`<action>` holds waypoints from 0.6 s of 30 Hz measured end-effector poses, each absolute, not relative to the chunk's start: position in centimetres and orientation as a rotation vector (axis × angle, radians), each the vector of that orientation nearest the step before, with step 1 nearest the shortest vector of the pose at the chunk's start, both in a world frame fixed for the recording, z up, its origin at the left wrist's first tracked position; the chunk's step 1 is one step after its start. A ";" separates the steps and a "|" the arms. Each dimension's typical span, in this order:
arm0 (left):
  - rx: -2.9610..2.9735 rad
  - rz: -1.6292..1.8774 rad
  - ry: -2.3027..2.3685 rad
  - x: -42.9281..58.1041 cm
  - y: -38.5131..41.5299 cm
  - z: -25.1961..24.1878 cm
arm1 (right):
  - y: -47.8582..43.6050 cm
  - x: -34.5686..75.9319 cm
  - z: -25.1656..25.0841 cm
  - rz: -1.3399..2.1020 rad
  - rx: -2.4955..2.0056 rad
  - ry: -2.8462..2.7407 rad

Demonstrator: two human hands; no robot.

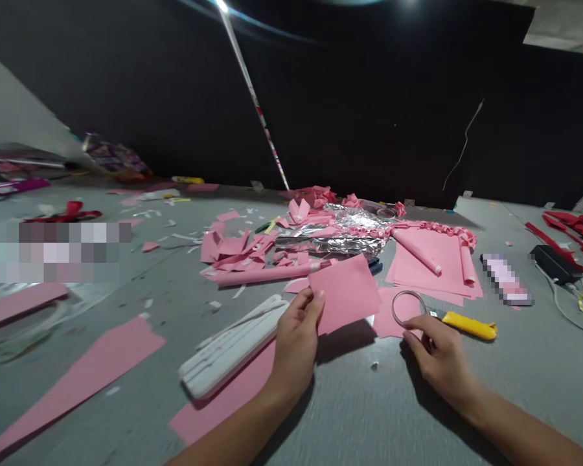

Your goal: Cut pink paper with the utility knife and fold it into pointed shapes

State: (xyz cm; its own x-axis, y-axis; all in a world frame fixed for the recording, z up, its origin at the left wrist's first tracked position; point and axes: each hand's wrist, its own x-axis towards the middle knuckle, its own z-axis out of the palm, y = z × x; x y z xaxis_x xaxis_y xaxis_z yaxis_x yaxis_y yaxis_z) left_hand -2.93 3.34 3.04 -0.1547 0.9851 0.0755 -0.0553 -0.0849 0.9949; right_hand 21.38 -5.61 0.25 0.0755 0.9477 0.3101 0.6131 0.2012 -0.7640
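My left hand pinches a pink paper square by its left edge, tilted up above the table. On the right, my right hand is closed with thumb and index finger on a thin round ring, which looks like a narrow roll of tape. Beneath the ring lies a smaller pink paper piece. Just beyond that hand rests a cutter with a yellow grip. A long white plastic device lies left of my left hand, partly over a pink sheet.
Pink sheets with rolled pieces, crumpled silver foil and paper scraps fill the table's back. A phone, a black adapter with cables and red strips lie right. A black wall stands behind.
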 end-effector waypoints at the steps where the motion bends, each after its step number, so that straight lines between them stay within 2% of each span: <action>1: 1.158 1.402 1.237 -2.9 3.4 3.0 | -5.6 21.4 0.3 0.447 -1.507 -1.667; 8: 1.327 1.277 1.213 -3.0 2.7 3.0 | -5.3 21.7 -0.1 0.255 -1.525 -1.807; 18: 1.652 0.915 1.126 -2.4 2.5 2.4 | -4.7 22.4 -0.4 0.097 -1.368 -1.633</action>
State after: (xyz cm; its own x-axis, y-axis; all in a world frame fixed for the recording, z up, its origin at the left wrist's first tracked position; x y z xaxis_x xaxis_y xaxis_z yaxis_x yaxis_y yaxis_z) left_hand -2.42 2.49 2.44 0.3087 0.9476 0.0819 0.2738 -0.1711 0.9464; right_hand 22.41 -4.74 -0.40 0.0983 0.7915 0.6032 0.7143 0.3659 -0.5965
